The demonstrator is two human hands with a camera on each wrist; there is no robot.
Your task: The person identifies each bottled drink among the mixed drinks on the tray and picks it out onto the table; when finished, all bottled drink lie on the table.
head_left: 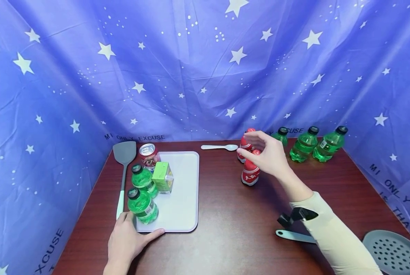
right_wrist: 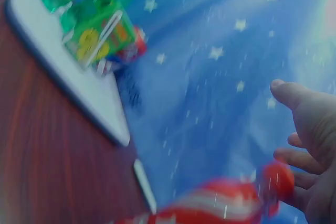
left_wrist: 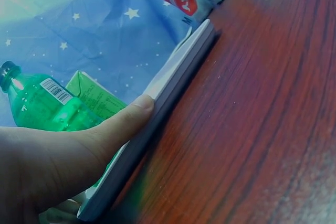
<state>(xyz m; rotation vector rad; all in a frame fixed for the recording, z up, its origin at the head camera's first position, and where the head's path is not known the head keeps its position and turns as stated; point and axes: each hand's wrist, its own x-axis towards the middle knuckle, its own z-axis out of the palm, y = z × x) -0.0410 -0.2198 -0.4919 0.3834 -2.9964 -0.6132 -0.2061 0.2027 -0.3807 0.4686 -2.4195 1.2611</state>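
My left hand [head_left: 125, 238] holds the near left corner of a white tray [head_left: 185, 191], its thumb [left_wrist: 123, 121] along the front rim. On the tray's left half stand two green soda bottles [head_left: 144, 208], a green drink carton [head_left: 162, 177] and a red soda can [head_left: 148, 156]. My right hand [head_left: 271, 154] is raised beside two red-labelled bottles [head_left: 250, 173], fingers spread apart from the thumb. It partly hides the rear one. In the right wrist view a blurred red bottle [right_wrist: 226, 203] lies close to its fingers, which are not closed round it.
A grey spatula [head_left: 123, 152] lies left of the tray. At the back lies a white spoon [head_left: 218, 147]. Several green bottles [head_left: 303, 147] stand at the back right. A grey slotted turner [head_left: 394, 250] lies near right, partly under my right sleeve. A starry curtain surrounds the table.
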